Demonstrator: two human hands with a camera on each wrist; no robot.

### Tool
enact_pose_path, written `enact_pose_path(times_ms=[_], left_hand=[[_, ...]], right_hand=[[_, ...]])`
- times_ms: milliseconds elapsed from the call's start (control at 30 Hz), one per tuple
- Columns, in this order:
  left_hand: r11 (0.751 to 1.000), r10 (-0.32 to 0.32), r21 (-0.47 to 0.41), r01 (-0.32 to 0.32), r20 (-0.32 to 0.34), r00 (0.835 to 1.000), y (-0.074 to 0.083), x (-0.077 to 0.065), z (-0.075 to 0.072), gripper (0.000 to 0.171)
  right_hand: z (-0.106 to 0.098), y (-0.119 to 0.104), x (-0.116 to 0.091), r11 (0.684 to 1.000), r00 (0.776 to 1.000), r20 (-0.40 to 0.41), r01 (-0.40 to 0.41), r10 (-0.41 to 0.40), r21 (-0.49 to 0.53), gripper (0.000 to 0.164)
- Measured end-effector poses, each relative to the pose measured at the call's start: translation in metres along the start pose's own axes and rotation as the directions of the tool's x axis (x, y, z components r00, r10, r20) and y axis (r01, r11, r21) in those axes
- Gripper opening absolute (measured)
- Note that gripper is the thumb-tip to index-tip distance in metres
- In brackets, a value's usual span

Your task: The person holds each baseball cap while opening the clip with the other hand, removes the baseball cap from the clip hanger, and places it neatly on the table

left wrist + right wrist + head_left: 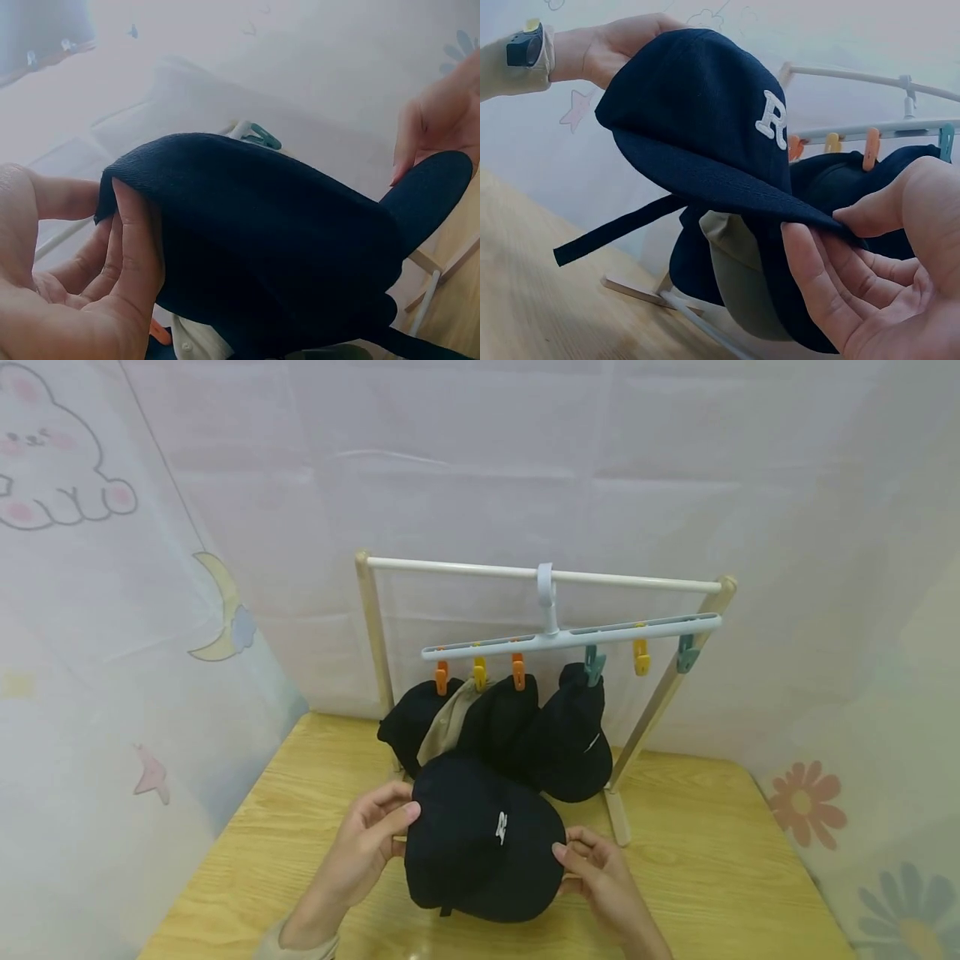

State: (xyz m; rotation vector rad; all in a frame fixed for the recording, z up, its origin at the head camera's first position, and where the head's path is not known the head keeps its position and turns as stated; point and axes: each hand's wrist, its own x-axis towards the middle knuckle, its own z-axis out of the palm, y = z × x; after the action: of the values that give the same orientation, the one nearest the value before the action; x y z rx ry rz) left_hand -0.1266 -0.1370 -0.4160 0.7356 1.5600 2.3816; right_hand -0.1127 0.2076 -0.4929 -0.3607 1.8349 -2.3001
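Observation:
A dark navy baseball cap (pixel 457 835) with a white letter R on its front is held up between both hands in front of the rack. My left hand (pixel 367 839) pinches the crown's edge between thumb and fingers, seen closely in the left wrist view on the cap (pixel 262 232). My right hand (pixel 600 877) pinches the brim's edge, thumb above and fingers below, as the right wrist view shows at the brim (pixel 727 187). A loose strap (pixel 615 229) hangs from the cap. Behind it, several caps hang from clips, including a beige cap (pixel 447 727) and a dark cap (pixel 573 743).
A pale blue clip hanger (pixel 555 640) hangs tilted from the white bar (pixel 465 567) of a wooden-legged rack. A yellow clip (pixel 641 656) and a green clip (pixel 686 656) at its right end hold nothing. The rack stands on a wood-grain table (pixel 697 877).

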Motion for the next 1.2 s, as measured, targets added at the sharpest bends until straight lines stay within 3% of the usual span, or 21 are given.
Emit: enact_pose_path(times_ms=[633, 1000, 1200], left_hand=[[0.999, 0.043, 0.02, -0.043, 0.009, 0.999, 0.007, -0.026, -0.013, 0.039], [0.997, 0.035, 0.064, -0.033, -0.03, 0.999, 0.008, -0.032, -0.026, 0.039], [0.994, 0.025, 0.11, -0.016, -0.075, 0.997, 0.009, -0.035, -0.033, 0.036]], right_hand=[[0.018, 0.002, 0.0, 0.997, 0.994, 0.107, -0.028, 0.021, 0.065, 0.015], [0.025, 0.01, 0.006, 0.997, 0.99, 0.138, -0.04, 0.032, 0.06, 0.009], [0.029, 0.017, 0.014, 0.996, 0.989, 0.124, -0.087, 0.082, 0.034, 0.005]])
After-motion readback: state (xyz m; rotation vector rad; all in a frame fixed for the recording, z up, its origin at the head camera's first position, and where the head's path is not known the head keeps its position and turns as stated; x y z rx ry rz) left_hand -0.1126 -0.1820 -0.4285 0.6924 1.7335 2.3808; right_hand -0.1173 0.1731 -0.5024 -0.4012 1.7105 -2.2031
